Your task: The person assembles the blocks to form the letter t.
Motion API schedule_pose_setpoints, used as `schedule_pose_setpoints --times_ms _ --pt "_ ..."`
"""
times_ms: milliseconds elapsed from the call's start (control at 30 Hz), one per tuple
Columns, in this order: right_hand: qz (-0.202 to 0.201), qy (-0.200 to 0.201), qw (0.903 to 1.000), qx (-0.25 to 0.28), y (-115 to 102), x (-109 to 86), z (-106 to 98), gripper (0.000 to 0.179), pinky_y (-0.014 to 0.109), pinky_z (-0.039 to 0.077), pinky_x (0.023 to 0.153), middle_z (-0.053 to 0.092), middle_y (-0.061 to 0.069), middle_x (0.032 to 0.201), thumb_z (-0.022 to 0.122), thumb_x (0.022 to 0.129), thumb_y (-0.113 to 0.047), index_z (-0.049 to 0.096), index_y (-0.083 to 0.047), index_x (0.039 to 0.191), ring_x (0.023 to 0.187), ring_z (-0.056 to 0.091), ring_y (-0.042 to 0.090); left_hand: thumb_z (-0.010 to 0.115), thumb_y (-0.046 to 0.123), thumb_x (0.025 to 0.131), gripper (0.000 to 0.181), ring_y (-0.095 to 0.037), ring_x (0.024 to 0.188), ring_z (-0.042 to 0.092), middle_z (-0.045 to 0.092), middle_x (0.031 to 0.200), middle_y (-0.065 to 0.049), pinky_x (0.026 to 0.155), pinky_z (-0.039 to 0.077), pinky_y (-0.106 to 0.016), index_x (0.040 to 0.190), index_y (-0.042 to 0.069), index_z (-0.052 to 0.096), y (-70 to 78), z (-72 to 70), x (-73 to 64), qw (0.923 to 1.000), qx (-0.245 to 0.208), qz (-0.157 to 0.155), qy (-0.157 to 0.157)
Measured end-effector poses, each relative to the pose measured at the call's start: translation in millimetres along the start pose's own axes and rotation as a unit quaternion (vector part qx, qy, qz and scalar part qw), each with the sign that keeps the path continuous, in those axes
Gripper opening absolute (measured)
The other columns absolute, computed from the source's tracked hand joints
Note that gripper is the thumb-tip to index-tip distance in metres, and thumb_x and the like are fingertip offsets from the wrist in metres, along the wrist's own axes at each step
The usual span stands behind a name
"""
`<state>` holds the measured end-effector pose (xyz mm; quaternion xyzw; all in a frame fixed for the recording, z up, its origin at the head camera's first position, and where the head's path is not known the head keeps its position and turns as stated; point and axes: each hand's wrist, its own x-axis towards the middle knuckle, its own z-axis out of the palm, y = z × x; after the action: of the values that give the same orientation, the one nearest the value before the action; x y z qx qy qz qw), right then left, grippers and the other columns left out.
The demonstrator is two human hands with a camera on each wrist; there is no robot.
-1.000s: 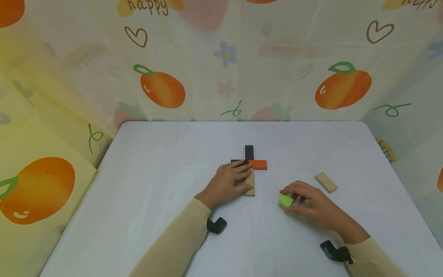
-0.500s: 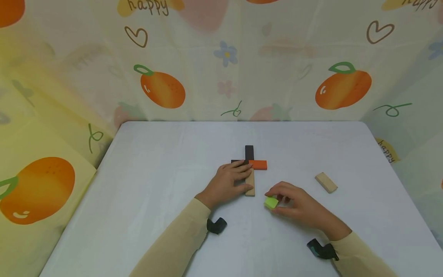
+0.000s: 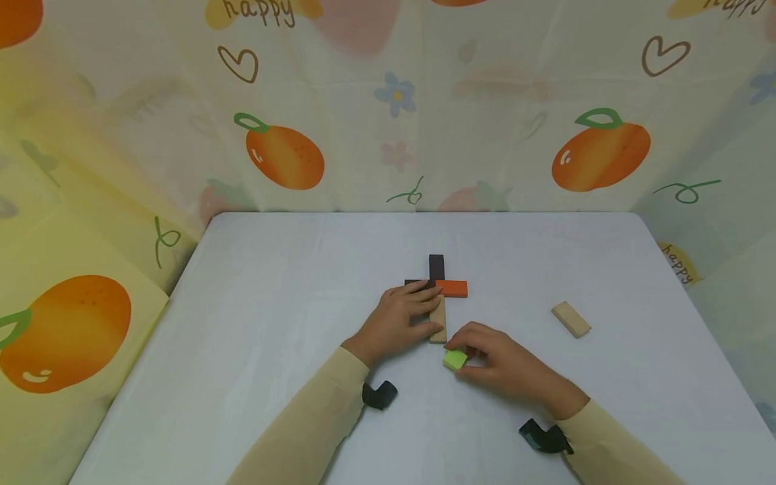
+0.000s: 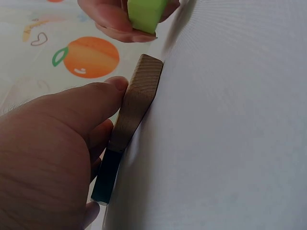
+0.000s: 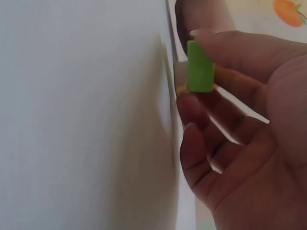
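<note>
Between thumb and fingertips my right hand pinches a small lime-green block, close by the near end of a plain wooden block. My left hand rests on a cross of flat blocks, its thumb tip on the plain wooden one and its other fingers spread farther up. An orange block makes the cross's right arm and a black block its far arm. Another dark block on the left is partly hidden under the fingers. The left wrist view shows the green block beyond the wooden block's end.
A loose wooden block lies at an angle on the right of the white table. Printed cloth with oranges hangs behind and at both sides. Dark wrist-worn pieces sit at both cuffs.
My right hand has moved left with the green block, up to the near end of the cross. The left hand and the laid blocks have stayed put.
</note>
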<state>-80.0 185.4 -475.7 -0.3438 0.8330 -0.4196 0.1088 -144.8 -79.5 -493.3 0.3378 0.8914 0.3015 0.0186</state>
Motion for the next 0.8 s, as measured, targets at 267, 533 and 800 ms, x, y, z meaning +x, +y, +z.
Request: schedule_pose_setpoints --times_ms 267,533,800 --pt "0.027 -0.012 0.9993 -0.024 -0.5 0.3 5.4 0.033 0.035 0.057 0.095 0.064 -0.008 0.124 0.085 0.099 -0.012 0.072 -0.013 0.129 0.107 0.062 0.011 0.079 0.042 0.103 0.060 -0.017 0.158 0.035 0.052 0.162 0.005 0.123 0.030 -0.052 0.152 0.011 0.064 0.6 0.4 0.3 1.0000 0.000 0.000 -0.001" --pt "0.031 -0.008 0.9993 -0.019 3.4 -7.1 -1.5 0.040 0.034 0.055 0.093 0.063 -0.004 0.128 0.086 0.096 -0.008 0.071 -0.011 0.134 0.106 0.060 0.015 0.078 0.042 0.104 0.059 -0.016 0.158 0.035 0.051 0.162 0.007 0.123 0.029 -0.051 0.152 0.012 0.064 2.0 -0.6 0.0 1.0000 0.004 -0.003 -0.004" --pt "0.032 0.017 0.9982 -0.047 2.3 -5.3 2.6 0.030 0.033 0.055 0.086 0.060 -0.003 0.120 0.086 0.097 -0.010 0.075 -0.010 0.125 0.098 0.058 0.013 0.078 0.041 0.104 0.058 -0.017 0.158 0.035 0.052 0.162 0.006 0.123 0.030 -0.052 0.152 0.012 0.064 1.7 -1.3 -0.1 1.0000 0.008 -0.003 -0.005"
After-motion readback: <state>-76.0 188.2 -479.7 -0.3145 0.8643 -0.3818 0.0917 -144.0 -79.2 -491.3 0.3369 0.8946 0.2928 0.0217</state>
